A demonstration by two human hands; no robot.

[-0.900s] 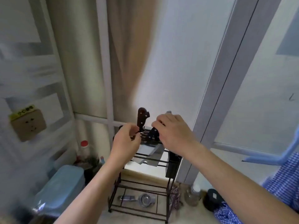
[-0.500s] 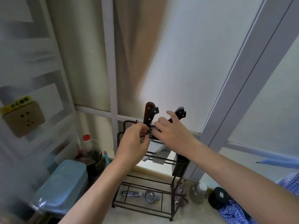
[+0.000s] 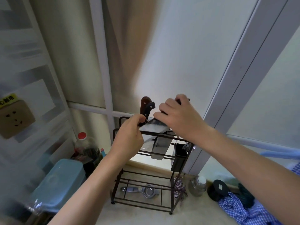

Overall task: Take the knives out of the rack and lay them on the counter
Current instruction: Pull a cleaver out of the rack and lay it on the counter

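A dark wire rack (image 3: 121, 179) stands on the beige counter (image 3: 138, 215). A brown-handled knife (image 3: 145, 102) and a black-handled knife (image 3: 150, 108) stand upright in the rack's top slots, their blades (image 3: 159, 147) hanging below the rail. My right hand (image 3: 177, 116) is closed around the black handle of a third knife (image 3: 154, 127), whose blurred blade shows above the top rail. My left hand (image 3: 130, 137) is pinched at the foot of the two upright handles, by the rail. Exactly what it pinches is hidden.
A black utensil cup (image 3: 178, 155) hangs on the rack's right side, and a metal squeezer (image 3: 144, 190) lies on its bottom shelf. To the left are a blue lidded box (image 3: 60, 181) and a red-capped bottle (image 3: 84, 143). A jar (image 3: 197, 185), a black disc (image 3: 218, 190) and checked cloth (image 3: 243, 210) lie right.
My right hand has closed on the rightmost knife's handle and lifted it, so its blade now shows above the rail. My left hand stays pinched at the rack's top.
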